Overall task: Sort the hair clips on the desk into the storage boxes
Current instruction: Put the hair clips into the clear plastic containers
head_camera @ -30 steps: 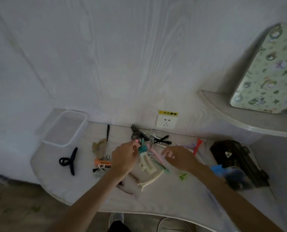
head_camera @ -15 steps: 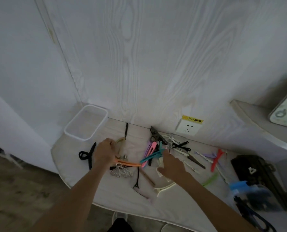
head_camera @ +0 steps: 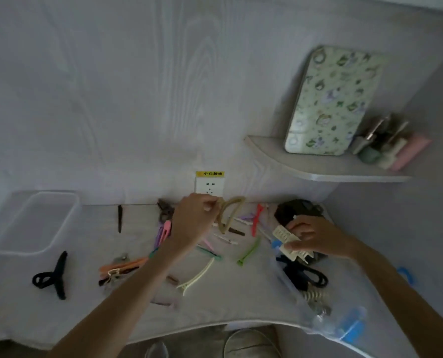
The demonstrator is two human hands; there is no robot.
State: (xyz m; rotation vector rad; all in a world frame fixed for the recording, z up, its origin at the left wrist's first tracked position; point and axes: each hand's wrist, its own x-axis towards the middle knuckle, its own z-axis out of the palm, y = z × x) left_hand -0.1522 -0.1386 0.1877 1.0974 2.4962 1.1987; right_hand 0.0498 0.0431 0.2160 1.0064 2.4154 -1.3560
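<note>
My left hand (head_camera: 192, 220) holds a tan loop-shaped hair clip (head_camera: 228, 215) lifted above the middle of the desk. My right hand (head_camera: 316, 239) grips a cream claw clip (head_camera: 287, 241) over the clear storage box with blue latches (head_camera: 341, 324) at the right, which holds dark clips (head_camera: 305, 276). An empty clear storage box (head_camera: 36, 220) stands at the back left. Several loose clips lie between them: a black claw clip (head_camera: 53, 277), orange clips (head_camera: 122, 266), pink ones (head_camera: 163, 232), a green one (head_camera: 248, 251), a cream duckbill clip (head_camera: 198, 275).
A dark pouch (head_camera: 297, 209) sits at the back right of the desk (head_camera: 241, 301). A wall socket (head_camera: 210, 186) is above the desk's back edge. A corner shelf (head_camera: 318, 169) carries a patterned green case (head_camera: 331, 102) and small items. The desk's curved front edge is near me.
The left hand picked the tan loop clip off the desk's left side and carried it right and up. The right hand took the cream claw clip over to the right box. The view swung right.
</note>
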